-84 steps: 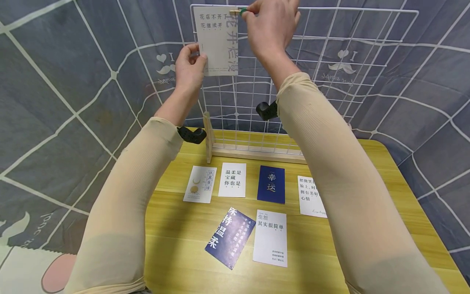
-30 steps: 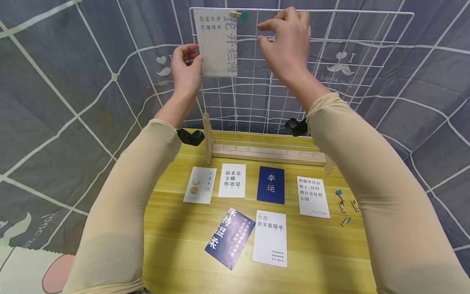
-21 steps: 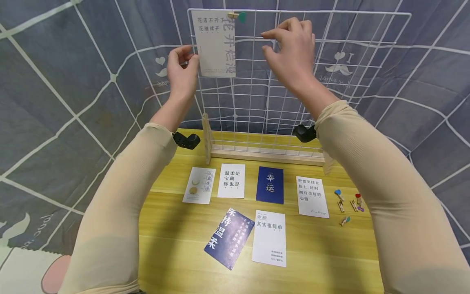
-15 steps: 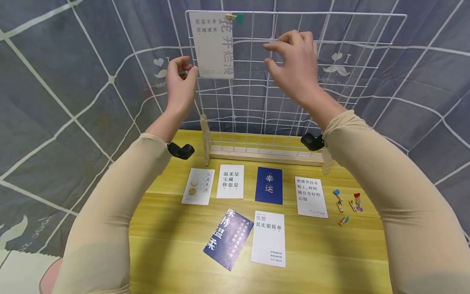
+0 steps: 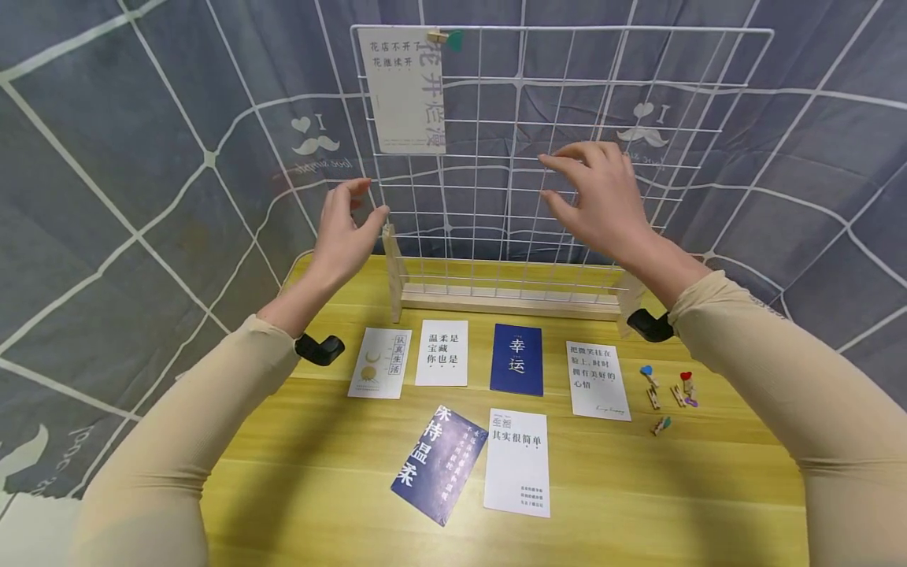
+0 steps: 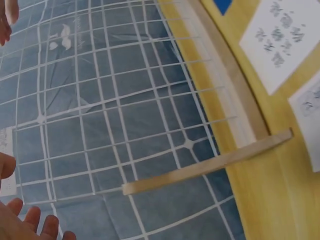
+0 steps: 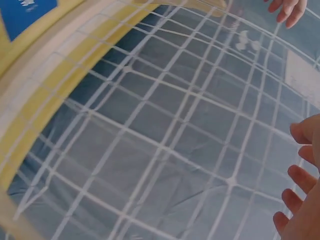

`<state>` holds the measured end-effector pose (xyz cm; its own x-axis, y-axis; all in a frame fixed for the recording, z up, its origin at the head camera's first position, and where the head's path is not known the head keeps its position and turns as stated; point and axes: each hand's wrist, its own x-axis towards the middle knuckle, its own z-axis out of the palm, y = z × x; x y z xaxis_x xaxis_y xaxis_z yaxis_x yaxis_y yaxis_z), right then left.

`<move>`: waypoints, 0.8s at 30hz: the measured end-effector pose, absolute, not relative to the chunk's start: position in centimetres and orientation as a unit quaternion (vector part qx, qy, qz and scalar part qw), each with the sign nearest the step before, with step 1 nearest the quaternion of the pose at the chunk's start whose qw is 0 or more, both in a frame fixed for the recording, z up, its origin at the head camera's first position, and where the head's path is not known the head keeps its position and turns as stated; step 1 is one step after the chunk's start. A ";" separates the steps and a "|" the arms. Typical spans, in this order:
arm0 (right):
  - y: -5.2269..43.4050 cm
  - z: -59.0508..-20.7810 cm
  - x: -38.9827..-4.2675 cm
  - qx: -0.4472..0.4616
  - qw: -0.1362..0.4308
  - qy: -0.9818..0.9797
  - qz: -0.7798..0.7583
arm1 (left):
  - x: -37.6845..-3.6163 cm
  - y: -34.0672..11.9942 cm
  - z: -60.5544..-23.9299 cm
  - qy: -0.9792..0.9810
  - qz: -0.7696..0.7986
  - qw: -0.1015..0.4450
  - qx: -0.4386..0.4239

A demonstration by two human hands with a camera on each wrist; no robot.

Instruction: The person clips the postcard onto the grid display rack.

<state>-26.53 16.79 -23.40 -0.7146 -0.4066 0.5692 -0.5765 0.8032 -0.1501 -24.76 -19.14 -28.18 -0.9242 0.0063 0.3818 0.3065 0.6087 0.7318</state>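
Left hand [image 5: 343, 236] and right hand [image 5: 602, 198] have withdrawn, relaxed and empty. Clip [image 5: 443, 38] alone holds card [image 5: 401, 98]; hanging appears complete.

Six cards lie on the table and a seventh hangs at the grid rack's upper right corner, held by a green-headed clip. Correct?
Wrong corner: the head view shows the hanging card at the upper left of the grid rack. The rest stands.
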 end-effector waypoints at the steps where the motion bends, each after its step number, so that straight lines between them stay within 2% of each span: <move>1: 17.2 -23.8 -26.4 0.268 0.262 -0.913 0.160 | -24.6 -19.3 -28.4 -0.885 -0.425 0.168 -0.088; 11: 21.1 -27.5 -24.8 0.282 0.255 -0.917 0.123 | -23.0 -20.6 -31.6 -0.935 -0.322 0.115 -0.096; 24: 27.1 -33.2 -22.0 0.253 0.174 -0.945 0.112 | -20.3 -22.0 -37.2 -0.958 -0.270 0.039 -0.093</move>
<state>-22.00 27.11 -33.21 -0.8115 -0.4391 0.3854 -0.5172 0.8468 -0.1243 -20.29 -22.00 -37.17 -0.9799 0.1564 0.1238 0.1981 0.8374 0.5095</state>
